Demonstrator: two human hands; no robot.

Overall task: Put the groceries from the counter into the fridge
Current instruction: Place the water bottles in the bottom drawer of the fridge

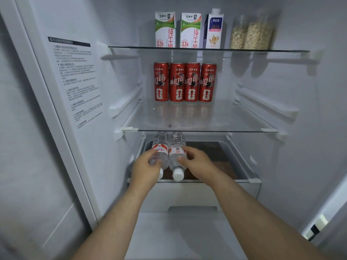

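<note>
1. Water bottles, two: left bottle (159, 147) and right bottle (176, 149) lie on their sides, touching, caps toward the camera, in the open drawer (238, 162) under the lower glass shelf (197, 122).
2. Grip, left hand (145, 167) — fingers curled round the left bottle near its neck.
3. Grip, right hand (197, 162) — thumb and fingers wrapped round the right bottle.
4. Four red cans (185, 82) stand in a row on that shelf; cartons (190, 30) and jars (251, 32) on the shelf above.

We're noting printed sticker (77, 81) clinging at left. On top shelf (281, 51), two green-white cartons (165, 30) (190, 30) standing side by side, blue-white carton (214, 30) just right of them, two grain jars (238, 34) (260, 30) sitting further right, touching. On middle shelf (234, 121), four red cans (185, 82) standing in tight row. Small black-and-pale object (315, 229), unclear, showing at lower right.
</note>
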